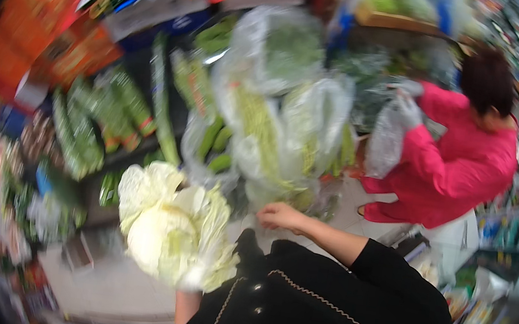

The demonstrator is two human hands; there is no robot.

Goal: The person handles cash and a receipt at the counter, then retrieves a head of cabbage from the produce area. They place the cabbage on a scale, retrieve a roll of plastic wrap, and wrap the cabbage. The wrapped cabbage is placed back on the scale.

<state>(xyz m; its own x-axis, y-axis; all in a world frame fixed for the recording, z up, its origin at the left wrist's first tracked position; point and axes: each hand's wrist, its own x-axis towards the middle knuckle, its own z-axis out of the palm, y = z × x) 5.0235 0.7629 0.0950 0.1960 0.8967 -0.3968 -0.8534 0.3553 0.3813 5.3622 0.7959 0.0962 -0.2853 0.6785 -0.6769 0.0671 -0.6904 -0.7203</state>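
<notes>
A pale cabbage (165, 233) with loose, spread outer leaves fills the space at the lower left of the head view. My left hand (193, 279), in what looks like a white glove, holds it from below; the leaves hide most of the fingers. Bare and loosely curled, my right hand (280, 216) hovers in front of my black top, with nothing visible in it. Just beyond that hand lie clear plastic bags of leafy greens (263, 133), and short green cucumber-like vegetables (216, 143) sit in another bag.
Wrapped long green vegetables (76, 136) and a long green gourd (164, 99) lie on a dark shelf. Orange boxes (35, 26) stand at the left. A person in pink (458, 160) with gloved hands holds a plastic bag (386, 137) at the right. Tiled floor (112, 285) shows below.
</notes>
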